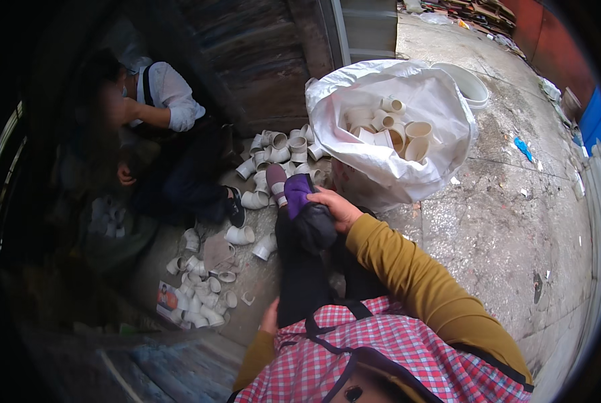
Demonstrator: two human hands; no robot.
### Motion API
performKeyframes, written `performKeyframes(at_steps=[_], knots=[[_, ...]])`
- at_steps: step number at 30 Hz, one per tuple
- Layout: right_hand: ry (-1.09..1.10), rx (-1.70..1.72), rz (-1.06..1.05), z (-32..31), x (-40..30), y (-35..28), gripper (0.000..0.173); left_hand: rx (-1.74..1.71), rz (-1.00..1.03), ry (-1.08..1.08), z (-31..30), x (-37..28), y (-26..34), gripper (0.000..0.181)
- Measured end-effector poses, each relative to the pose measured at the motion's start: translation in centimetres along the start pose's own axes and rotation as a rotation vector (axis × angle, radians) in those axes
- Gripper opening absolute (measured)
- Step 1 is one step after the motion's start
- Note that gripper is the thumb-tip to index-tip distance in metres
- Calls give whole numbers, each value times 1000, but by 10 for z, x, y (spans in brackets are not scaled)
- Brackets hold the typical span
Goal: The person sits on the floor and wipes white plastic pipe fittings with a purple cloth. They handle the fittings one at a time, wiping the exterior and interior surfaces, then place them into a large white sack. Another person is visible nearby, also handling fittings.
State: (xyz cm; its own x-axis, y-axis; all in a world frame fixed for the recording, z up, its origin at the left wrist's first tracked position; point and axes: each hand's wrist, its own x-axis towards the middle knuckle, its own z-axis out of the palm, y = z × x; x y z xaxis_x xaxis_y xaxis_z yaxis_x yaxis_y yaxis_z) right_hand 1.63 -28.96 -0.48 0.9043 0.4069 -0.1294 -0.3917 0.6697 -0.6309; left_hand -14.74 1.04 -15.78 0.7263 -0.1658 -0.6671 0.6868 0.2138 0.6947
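My right hand [334,207] grips a purple and black cloth item [300,196], thumb on top, held above my outstretched legs. Low beside my thigh is my left hand [270,317], partly hidden by my leg and sleeve; its fingers cannot be made out. White plastic pipe elbows [254,200] lie heaped around my shoe [276,177]. A second pile of white pipe fittings [212,299] rests on the floor to the left, with a greyish rag [219,253] at its upper edge.
A large white woven sack [391,186] holding pipe fittings [418,130] stands ahead of my right arm, a white bucket [477,95] behind it. At the left sits another person [164,101] near a dark wooden panel [265,55]. Scraps litter the concrete floor [487,201].
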Motion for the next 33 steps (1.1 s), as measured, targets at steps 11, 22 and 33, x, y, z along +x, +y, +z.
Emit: performKeyframes(at_steps=[11, 22, 33], knots=[[67, 60, 99, -6, 11, 1, 31, -13, 130, -175, -76, 61, -65, 42], [173, 109, 20, -15, 9, 2, 12, 323, -108, -234, -27, 38, -1, 26], [170, 65, 39, -9, 18, 9, 13, 995, 382, 245, -46, 116, -62, 21]])
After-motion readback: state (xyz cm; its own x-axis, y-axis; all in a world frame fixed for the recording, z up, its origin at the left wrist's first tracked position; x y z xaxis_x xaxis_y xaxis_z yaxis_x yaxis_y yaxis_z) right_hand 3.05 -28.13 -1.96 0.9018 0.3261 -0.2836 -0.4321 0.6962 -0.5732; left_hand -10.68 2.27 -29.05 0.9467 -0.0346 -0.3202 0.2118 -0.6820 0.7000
